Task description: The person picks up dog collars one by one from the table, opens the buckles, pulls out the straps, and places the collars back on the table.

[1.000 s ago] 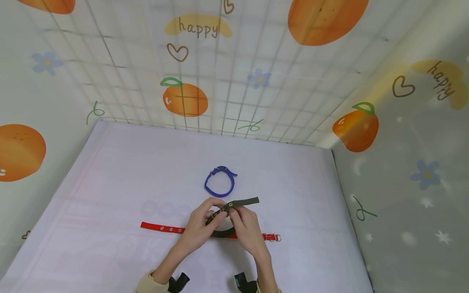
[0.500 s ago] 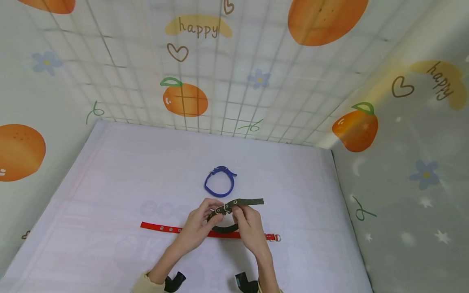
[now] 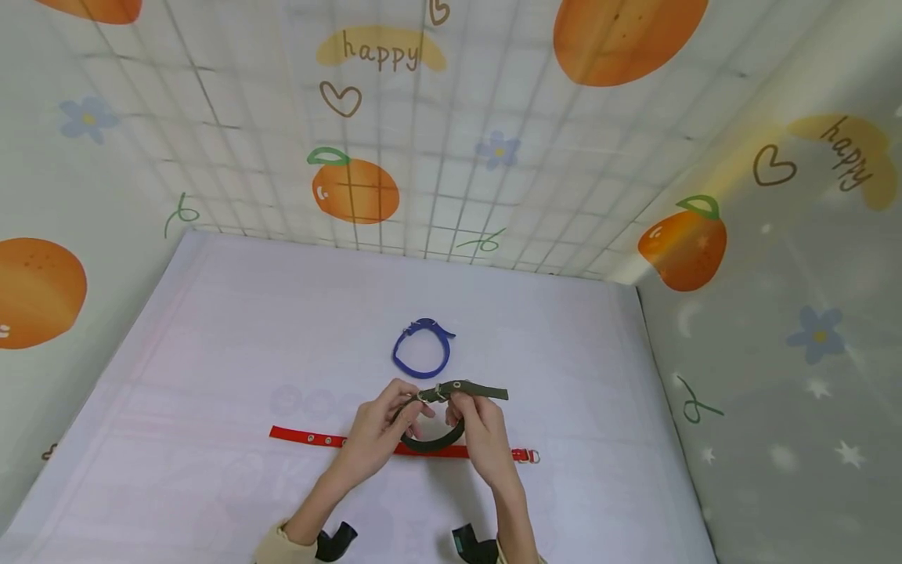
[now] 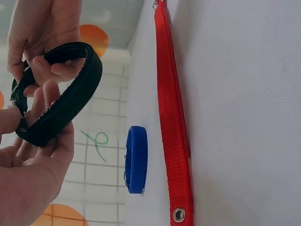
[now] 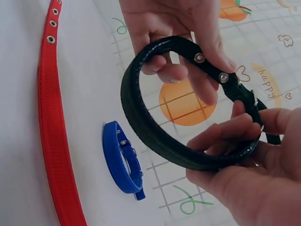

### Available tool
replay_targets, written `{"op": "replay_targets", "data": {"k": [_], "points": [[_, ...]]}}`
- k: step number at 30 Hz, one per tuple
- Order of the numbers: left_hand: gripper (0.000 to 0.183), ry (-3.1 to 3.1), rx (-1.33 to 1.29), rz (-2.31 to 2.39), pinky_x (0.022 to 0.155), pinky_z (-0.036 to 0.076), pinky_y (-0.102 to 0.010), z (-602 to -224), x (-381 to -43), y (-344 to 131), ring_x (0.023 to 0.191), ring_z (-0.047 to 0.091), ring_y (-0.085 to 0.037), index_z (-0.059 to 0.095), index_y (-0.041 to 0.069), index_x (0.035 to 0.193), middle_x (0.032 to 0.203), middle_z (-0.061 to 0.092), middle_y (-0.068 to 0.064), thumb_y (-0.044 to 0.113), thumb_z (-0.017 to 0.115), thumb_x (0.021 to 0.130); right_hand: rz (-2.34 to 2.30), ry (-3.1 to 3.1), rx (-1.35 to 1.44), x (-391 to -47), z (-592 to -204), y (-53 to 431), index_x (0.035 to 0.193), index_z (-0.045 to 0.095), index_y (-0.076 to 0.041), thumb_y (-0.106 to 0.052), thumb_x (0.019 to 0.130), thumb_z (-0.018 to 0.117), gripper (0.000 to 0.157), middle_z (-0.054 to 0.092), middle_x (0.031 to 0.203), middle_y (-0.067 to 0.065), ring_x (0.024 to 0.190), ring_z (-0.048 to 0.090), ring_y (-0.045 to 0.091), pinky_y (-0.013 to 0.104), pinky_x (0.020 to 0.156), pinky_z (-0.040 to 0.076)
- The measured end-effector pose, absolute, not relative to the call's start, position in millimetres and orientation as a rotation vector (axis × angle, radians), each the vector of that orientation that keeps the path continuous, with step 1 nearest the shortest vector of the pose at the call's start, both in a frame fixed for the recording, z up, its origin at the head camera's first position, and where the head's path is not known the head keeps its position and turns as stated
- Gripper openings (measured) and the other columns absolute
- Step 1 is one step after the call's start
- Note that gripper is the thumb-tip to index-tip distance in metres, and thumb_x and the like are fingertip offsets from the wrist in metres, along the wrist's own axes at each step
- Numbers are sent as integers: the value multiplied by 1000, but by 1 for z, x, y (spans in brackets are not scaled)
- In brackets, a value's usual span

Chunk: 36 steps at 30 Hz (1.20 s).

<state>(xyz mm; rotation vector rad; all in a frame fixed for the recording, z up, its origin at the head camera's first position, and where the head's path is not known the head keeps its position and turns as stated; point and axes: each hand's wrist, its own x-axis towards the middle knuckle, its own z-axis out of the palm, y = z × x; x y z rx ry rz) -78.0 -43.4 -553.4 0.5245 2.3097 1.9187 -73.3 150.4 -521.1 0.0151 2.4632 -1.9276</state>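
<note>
My left hand (image 3: 372, 435) and right hand (image 3: 488, 442) hold a dark green collar (image 3: 435, 446) between them, raised above the table. It is a closed loop, its tail threaded through the metal buckle and sticking out to the right. In the right wrist view, the left fingers and thumb grip the eyeleted part of the green collar (image 5: 134, 103), while the right fingers pinch it by the buckle. The left wrist view shows the broad padded side of the green collar (image 4: 70, 110). A red collar (image 3: 299, 436) lies straight beneath, partly hidden by my hands.
A blue collar (image 3: 423, 323), buckled into a ring, lies on the table (image 3: 211, 352) beyond my hands. Printed cloth walls (image 3: 493, 196) rise at the back and both sides. Black wrist mounts (image 3: 474, 544) show by each forearm.
The green collar has turned so its loop shows rounder and its buckle section lies flatter. My right hand has shifted slightly right. The red and blue collars have stayed put.
</note>
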Motion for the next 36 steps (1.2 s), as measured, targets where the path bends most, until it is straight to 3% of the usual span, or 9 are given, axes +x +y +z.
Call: {"op": "replay_targets", "data": {"k": [10, 19, 25, 28, 36], "points": [[18, 2229, 430, 1937, 80, 63, -27, -554, -75, -45, 86, 80, -22, 53, 15, 126, 120, 80, -18, 30, 49, 116, -2236, 2149, 213, -78, -521, 156, 106, 59, 8, -15, 113, 41, 30, 44, 80, 7, 75, 52, 19, 28, 76, 50], [29, 2193, 396, 1890, 85, 64, -29, -554, -75, -45, 90, 78, -15, 56, 13, 134, 122, 79, -15, 35, 50, 116, -2127, 2247, 209, -78, -520, 156, 97, 60, 3, -15, 111, 45, 28, 50, 79, 7, 75, 57, 17, 26, 75, 48], [25, 2225, 428, 1881, 81, 64, -37, -549, -76, -43, 88, 74, -32, 60, 18, 132, 118, 79, -16, 34, 51, 115, -1987, 2347, 156, -75, -519, 153, 97, 65, 5, -15, 111, 49, 29, 57, 78, 10, 76, 60, 16, 29, 77, 51], [23, 2250, 444, 1865, 78, 61, -33, -547, -78, -42, 89, 72, -37, 61, 21, 131, 116, 80, -14, 34, 51, 115, -1938, 2376, 110, -74, -519, 152, 98, 66, 6, -15, 111, 49, 30, 57, 79, 10, 77, 60, 16, 30, 76, 53], [18, 2303, 425, 1800, 67, 46, -23, -543, -78, -40, 81, 60, -11, 62, 24, 127, 104, 75, -14, 35, 55, 114, -1874, 2445, 39, -74, -518, 151, 84, 58, -4, -18, 112, 48, 33, 56, 77, 7, 76, 59, 20, 28, 71, 50]]}}
